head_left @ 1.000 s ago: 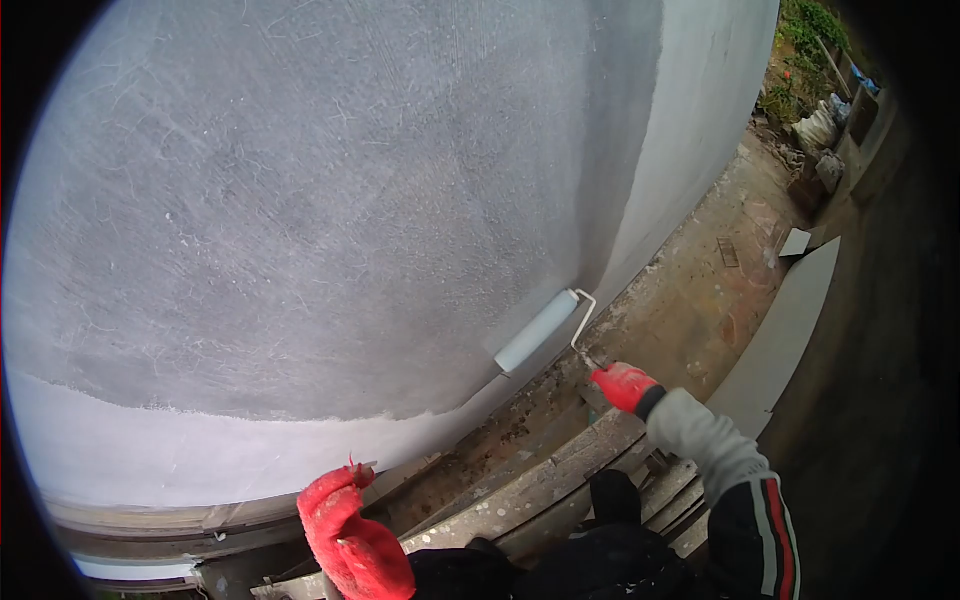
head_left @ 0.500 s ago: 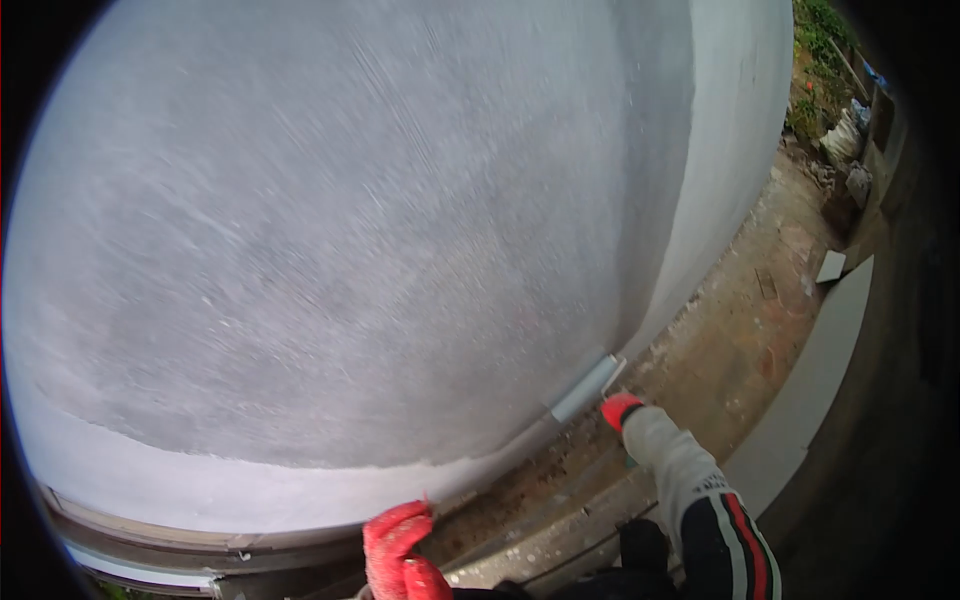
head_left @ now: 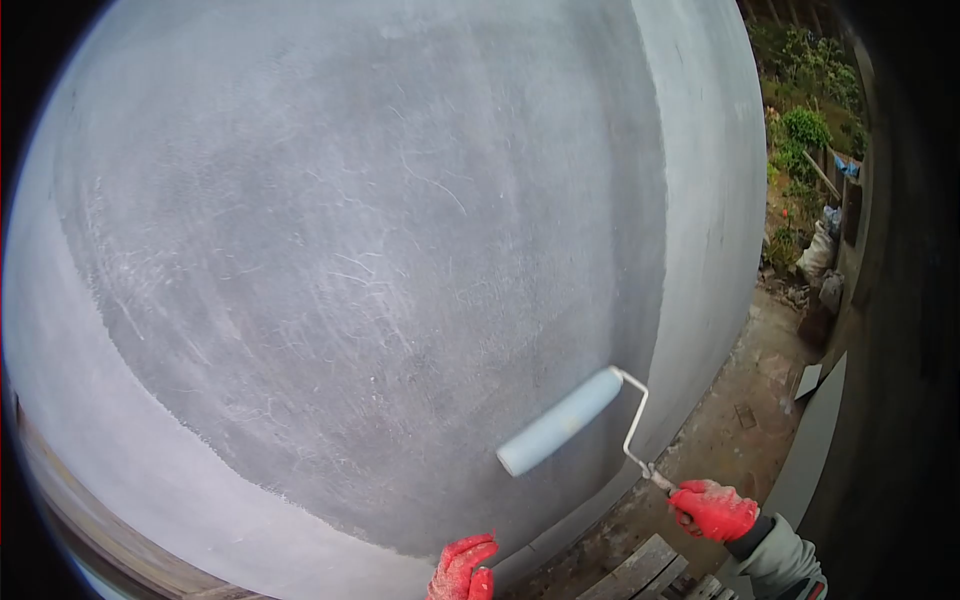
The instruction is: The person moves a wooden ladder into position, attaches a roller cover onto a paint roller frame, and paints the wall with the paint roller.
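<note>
My right hand, in a red glove, is closed around the handle of a paint roller. The roller's pale blue sleeve lies tilted against the lower right of a grey wall, and its bent white wire frame runs down to my grip. At the bottom edge, my left hand, also red-gloved, has its fingers loosely bent and the thumb apart, with nothing seen in it. It is close to the wall's lower part; its wrist is out of view. A darker, damp-looking area covers most of the wall, with lighter bands along its sides.
Wooden boards lie below, between my hands. A dirt-stained floor strip runs along the wall's right side, with a long pale panel beside it. Further off are a white sack and green plants.
My right hand has brought the roller up from the wall's bottom edge onto the darker area, nearer to me. My left hand has shifted right and lower in view, and the camera view has turned.
</note>
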`<action>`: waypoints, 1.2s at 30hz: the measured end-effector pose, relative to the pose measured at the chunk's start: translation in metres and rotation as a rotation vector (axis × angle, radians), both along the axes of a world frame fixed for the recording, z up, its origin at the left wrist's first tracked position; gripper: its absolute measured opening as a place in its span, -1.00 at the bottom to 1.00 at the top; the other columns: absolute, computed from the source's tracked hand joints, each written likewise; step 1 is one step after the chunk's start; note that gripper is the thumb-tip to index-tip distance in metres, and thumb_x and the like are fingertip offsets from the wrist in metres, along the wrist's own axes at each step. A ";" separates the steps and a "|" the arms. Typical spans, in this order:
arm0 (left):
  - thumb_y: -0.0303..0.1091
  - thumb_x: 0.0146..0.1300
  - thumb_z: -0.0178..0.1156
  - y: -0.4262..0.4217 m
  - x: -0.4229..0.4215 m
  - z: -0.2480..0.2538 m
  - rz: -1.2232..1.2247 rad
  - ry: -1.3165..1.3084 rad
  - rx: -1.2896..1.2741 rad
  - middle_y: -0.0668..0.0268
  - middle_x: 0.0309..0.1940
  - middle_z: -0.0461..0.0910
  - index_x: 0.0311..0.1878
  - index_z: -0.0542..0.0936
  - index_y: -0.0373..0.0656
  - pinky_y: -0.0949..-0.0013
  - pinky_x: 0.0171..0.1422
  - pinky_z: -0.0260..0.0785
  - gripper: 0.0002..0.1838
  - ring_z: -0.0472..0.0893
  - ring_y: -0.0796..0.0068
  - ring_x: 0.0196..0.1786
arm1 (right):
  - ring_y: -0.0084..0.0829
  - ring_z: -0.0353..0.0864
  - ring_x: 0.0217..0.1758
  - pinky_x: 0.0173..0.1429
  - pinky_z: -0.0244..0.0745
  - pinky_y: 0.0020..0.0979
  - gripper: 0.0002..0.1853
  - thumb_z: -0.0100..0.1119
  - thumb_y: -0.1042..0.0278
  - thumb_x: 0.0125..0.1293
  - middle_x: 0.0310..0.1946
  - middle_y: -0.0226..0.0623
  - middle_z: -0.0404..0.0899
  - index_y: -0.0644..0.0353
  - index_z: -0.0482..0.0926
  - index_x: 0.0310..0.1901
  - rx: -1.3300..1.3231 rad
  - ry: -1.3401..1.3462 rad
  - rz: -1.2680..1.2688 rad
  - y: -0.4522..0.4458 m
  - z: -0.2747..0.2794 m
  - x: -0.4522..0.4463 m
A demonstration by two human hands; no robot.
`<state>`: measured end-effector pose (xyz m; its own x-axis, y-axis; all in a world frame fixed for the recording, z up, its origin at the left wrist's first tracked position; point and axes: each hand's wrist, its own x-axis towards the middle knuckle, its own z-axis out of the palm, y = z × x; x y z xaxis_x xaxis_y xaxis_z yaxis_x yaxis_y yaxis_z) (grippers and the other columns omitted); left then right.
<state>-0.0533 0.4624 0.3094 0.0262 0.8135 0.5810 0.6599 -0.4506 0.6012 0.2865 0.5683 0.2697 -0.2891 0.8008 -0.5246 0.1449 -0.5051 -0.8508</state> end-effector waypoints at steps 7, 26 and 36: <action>-0.53 0.33 -0.07 -0.015 -0.003 0.015 0.009 0.067 0.073 -0.05 0.02 0.51 0.06 0.50 -0.35 0.13 0.20 0.36 -0.71 0.50 -0.04 0.08 | -0.57 0.27 -0.70 -0.59 0.21 -0.49 -0.71 -0.02 0.12 0.41 -0.67 -0.44 0.30 0.22 0.46 -0.20 0.554 0.186 -0.050 0.021 0.117 -0.037; -0.50 0.27 0.07 -0.007 0.058 0.027 -0.292 0.081 0.042 0.05 0.03 0.53 0.07 0.52 -0.25 0.12 0.10 0.42 -0.70 0.52 -0.02 0.07 | -0.59 0.38 -0.64 -0.55 0.28 -0.48 -0.67 -0.04 0.02 0.44 -0.65 -0.47 0.40 0.14 0.50 -0.22 0.560 -0.046 -0.162 0.031 -0.070 -0.043; -0.44 0.22 0.18 0.000 0.068 0.011 -0.307 0.149 0.039 0.11 0.06 0.51 0.07 0.53 -0.17 0.14 0.10 0.43 -0.67 0.52 0.04 0.07 | -0.60 0.36 -0.64 -0.54 0.28 -0.48 -0.64 -0.06 -0.02 0.45 -0.64 -0.46 0.38 0.13 0.47 -0.25 0.958 -0.045 -0.170 0.101 0.203 -0.045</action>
